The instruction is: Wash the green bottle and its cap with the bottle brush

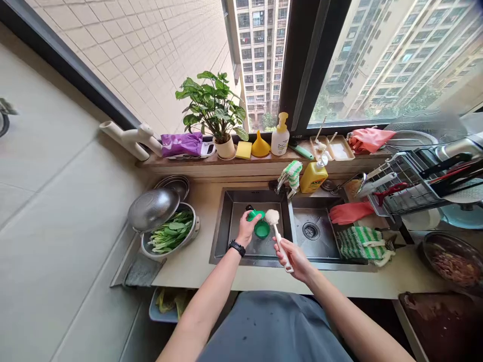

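Observation:
Over the left basin of the sink [219, 231], my left hand [247, 229] is closed around a small green plastic piece [256, 215], whose exact kind I cannot make out. Just below it shows a round green cup-like thing [262, 230]; whether the two are joined is unclear. My right hand [292, 256] grips the handle of a white dish brush [279, 236]. The brush's round bristle head points up and away from me, close beside the green piece. A small dark object [249, 207] shows behind my left fingers.
A colander of leafy greens [171, 234] stands left of the sink, with a metal bowl [154, 208] leaning over it. Behind are the faucet [292, 191] and a yellow soap bottle [314, 177]. Rubber gloves [350, 213] and a dish rack [405, 186] crowd the right.

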`<state>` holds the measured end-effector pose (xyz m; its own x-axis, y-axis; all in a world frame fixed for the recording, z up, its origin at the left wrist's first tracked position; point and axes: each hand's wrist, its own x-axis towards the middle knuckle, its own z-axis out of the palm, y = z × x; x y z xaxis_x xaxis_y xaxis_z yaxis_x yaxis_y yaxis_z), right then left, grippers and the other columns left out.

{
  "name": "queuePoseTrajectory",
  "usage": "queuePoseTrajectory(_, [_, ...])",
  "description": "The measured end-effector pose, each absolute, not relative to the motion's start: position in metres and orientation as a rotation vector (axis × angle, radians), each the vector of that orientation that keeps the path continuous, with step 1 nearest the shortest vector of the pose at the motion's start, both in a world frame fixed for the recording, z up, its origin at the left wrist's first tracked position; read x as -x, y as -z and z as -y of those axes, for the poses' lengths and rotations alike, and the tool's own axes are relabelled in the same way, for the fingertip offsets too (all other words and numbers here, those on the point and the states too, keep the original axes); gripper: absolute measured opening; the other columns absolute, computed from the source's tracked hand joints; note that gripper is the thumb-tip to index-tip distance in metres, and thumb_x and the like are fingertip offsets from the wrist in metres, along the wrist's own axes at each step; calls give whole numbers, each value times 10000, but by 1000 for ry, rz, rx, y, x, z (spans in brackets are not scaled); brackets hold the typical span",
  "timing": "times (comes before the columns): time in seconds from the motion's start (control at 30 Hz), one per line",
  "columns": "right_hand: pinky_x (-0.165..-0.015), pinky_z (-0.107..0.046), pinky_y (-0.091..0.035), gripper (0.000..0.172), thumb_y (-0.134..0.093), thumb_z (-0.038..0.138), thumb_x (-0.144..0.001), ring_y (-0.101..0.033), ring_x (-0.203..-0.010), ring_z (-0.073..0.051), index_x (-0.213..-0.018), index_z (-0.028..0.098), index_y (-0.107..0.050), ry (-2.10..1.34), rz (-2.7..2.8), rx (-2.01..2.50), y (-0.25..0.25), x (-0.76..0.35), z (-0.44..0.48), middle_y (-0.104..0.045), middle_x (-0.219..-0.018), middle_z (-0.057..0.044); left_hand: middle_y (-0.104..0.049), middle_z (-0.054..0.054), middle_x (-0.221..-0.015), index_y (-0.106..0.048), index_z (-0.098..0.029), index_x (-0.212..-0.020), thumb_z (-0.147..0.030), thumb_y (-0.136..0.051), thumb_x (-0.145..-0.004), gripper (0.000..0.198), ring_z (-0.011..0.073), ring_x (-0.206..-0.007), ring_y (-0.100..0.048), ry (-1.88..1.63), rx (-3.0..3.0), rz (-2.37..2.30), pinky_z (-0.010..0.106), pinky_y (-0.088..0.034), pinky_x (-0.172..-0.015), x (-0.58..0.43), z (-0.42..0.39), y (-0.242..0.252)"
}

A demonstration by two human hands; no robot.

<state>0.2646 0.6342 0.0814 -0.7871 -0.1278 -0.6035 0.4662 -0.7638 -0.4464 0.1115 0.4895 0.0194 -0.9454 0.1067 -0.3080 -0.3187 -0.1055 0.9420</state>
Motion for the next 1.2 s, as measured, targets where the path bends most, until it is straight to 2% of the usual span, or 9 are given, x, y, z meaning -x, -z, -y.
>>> queuePoseTrajectory(0.17, [-390, -170, -319, 310, -672, 434, -828, -423, -469, -46, -1031, 208, -605, 2440, -1341, -707, -79, -262, -637, -562, -789, 34, -639, 88, -1132, -650, -213, -1139, -486, -794, -706, 532, 190, -948, -634, -1964, 159, -1878, 334, -508, -839, -122, -482, -9])
queuePoseTrajectory(0.3, [-395, -209, -322, 399, -496, 525, -911, -425, -429, -72, -1150, 216, -575, 2030, -1955, -583, -82, -265, -638, -591, -785, 26, -531, 89, -1248, -728, -228, -1020, -346, -841, -642, 412, 247, -1173, -556, -1745, -63, -2414, 391, -436, -1035, -124, -476, -3])
queuePoseTrajectory(0.43, [-582, -253, -403, 414, -426, 420, -963, -575, -652, -156, -1289, 196, -548, 1537, -2513, -333, -87, -269, -630, -634, -812, -38, -479, 90, -1266, -739, -223, -974, -248, -855, -591, 401, 276, -1214, -518, -1572, -254, -2645, 407, -401, -1076, -125, -473, -4])
queuePoseTrajectory(0.53, [-637, -264, -354, 274, -462, 337, -958, -576, -709, -178, -1155, 208, -602, 1299, -2623, -272, -88, -259, -625, -632, -803, -62, -480, 103, -1283, -723, -207, -961, -219, -845, -582, 398, 296, -1207, -514, -1573, -408, -2671, 422, -393, -1079, -130, -474, -5])
queuePoseTrajectory(0.63, [-603, -248, -308, 132, -548, 332, -928, -525, -639, -148, -891, 215, -598, 1470, -2405, -443, -85, -237, -628, -582, -718, -36, -487, 115, -1287, -699, -205, -1006, -243, -834, -602, 428, 315, -1237, -486, -1534, -549, -2686, 439, -374, -1098, -137, -475, -3])
queuePoseTrajectory(0.77, [-507, -218, -306, 275, -584, 433, -900, -453, -512, -100, -751, 213, -513, 1754, -2085, -614, -74, -216, -642, -517, -639, 9, -471, 120, -1298, -673, -216, -1089, -276, -821, -632, 484, 315, -1229, -485, -1436, -515, -2748, 449, -384, -1086, -138, -471, 4])
queuePoseTrajectory(0.93, [-446, -206, -370, 320, -455, 526, -919, -456, -487, -85, -862, 215, -502, 1930, -1861, -663, -60, -232, -646, -517, -699, 27, -484, 120, -1302, -660, -221, -1118, -288, -804, -657, 488, 318, -1231, -490, -1352, -507, -2792, 451, -390, -1076, -130, -460, 6])
queuePoseTrajectory(1.03, [-438, -210, -379, 317, -477, 500, -909, -458, -484, -93, -1040, 219, -540, 1977, -1880, -655, -55, -247, -641, -508, -710, 43, -514, 119, -1309, -663, -220, -1100, -272, -810, -639, 487, 317, -1243, -495, -1373, -586, -2709, 456, -388, -1082, -126, -458, 3])
queuePoseTrajectory(1.2, [-648, -257, -446, 351, -493, 343, -938, -604, -717, -171, -1265, 229, -552, 1552, -2511, -400, -47, -248, -636, -630, -839, -29, -589, 119, -1270, -696, -220, -1032, -278, -855, -577, 486, 309, -1223, -537, -1528, -584, -2463, 454, -398, -1072, -129, -465, -7])
